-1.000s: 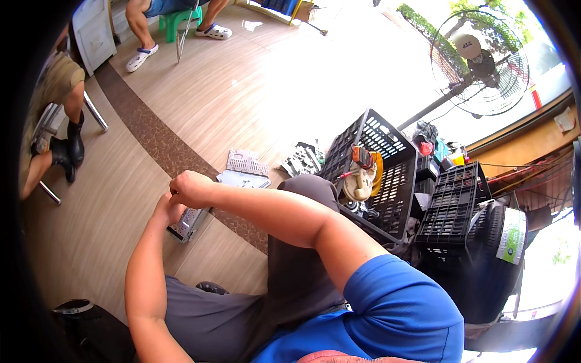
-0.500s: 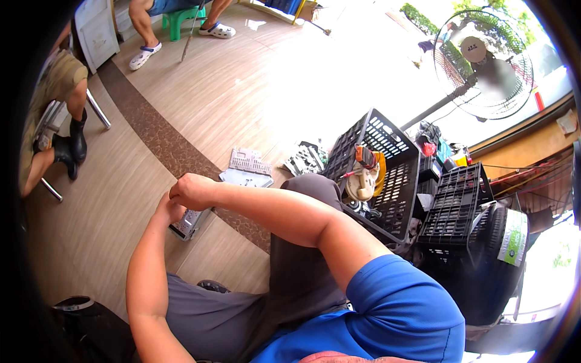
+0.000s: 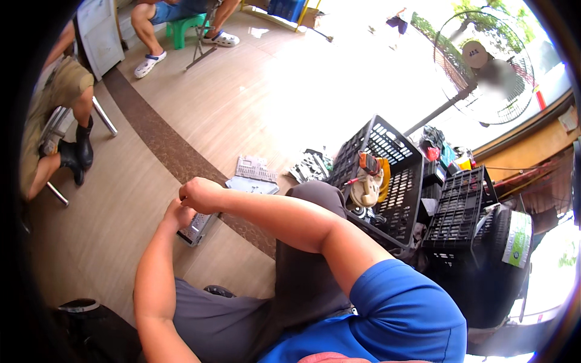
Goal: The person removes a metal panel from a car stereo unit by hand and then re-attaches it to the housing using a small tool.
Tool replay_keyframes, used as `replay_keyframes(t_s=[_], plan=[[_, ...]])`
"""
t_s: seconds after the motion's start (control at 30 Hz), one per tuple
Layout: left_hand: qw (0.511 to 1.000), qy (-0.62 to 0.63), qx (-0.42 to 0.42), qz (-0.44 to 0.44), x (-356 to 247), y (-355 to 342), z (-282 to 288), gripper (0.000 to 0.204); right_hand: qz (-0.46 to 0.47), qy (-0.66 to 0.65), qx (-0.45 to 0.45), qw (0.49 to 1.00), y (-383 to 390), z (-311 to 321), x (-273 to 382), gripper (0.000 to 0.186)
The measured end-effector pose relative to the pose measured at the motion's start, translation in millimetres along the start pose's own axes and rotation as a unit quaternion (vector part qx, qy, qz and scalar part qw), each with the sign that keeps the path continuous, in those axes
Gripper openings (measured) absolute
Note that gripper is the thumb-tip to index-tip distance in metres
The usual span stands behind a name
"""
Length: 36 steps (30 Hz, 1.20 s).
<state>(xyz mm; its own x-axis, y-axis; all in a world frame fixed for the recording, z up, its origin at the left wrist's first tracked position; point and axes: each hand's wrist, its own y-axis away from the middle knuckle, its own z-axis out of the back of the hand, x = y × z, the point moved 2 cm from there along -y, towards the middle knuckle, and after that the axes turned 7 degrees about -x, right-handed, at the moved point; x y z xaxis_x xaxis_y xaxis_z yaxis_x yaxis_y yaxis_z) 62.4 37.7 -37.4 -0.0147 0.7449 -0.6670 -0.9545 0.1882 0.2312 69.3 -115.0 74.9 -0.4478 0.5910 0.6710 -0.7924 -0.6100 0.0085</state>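
Still together, the left hand (image 3: 180, 213) and curled right hand (image 3: 204, 195) meet by the perforated metal casing (image 3: 196, 230), at their six o'clock; whether either grips anything, I cannot tell. Their pose has barely changed, suggesting work continues there.

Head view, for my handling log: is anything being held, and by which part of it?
Cannot be told: the left grip and right grip meet near the grey metal case, hiding any hold.

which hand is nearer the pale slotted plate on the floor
Right. In view, the right hand is below-left of the slotted plate; the left hand, farther that way.
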Motion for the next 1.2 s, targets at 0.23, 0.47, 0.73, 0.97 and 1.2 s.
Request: replay_keyframes(t_s=[0.23, 0.47, 0.73, 0.97, 1.2], plan=[[0.993, -0.107, -0.010, -0.042, 21.8, -11.1, -22.5, 0.030, 0.071, 0.019, -0.017, 0.997, 5.9, -7.0, -10.1, 0.023], [0.993, -0.109, 0.018, -0.036, 20.6, -2.7, -3.4, 0.032, 0.074, -0.014, -0.008, 0.997, 0.2, -6.4, 7.0, 0.024], [0.992, -0.110, 0.022, -0.048, 0.1, -9.5, -6.0, 0.032, 0.022, -0.001, -0.064, 0.998, 2.1, -7.5, -8.8, 0.025], [0.994, -0.098, 0.046, 0.016, -23.7, 4.5, 7.4, 0.029, -0.005, -0.016, -0.016, 1.000, 2.9, -0.9, -2.4, 0.029], [0.990, -0.133, 0.043, -0.032, -15.7, 1.1, 1.9, 0.030, -0.010, -0.005, -0.006, 1.000, 4.5, -2.5, -2.8, 0.031]])
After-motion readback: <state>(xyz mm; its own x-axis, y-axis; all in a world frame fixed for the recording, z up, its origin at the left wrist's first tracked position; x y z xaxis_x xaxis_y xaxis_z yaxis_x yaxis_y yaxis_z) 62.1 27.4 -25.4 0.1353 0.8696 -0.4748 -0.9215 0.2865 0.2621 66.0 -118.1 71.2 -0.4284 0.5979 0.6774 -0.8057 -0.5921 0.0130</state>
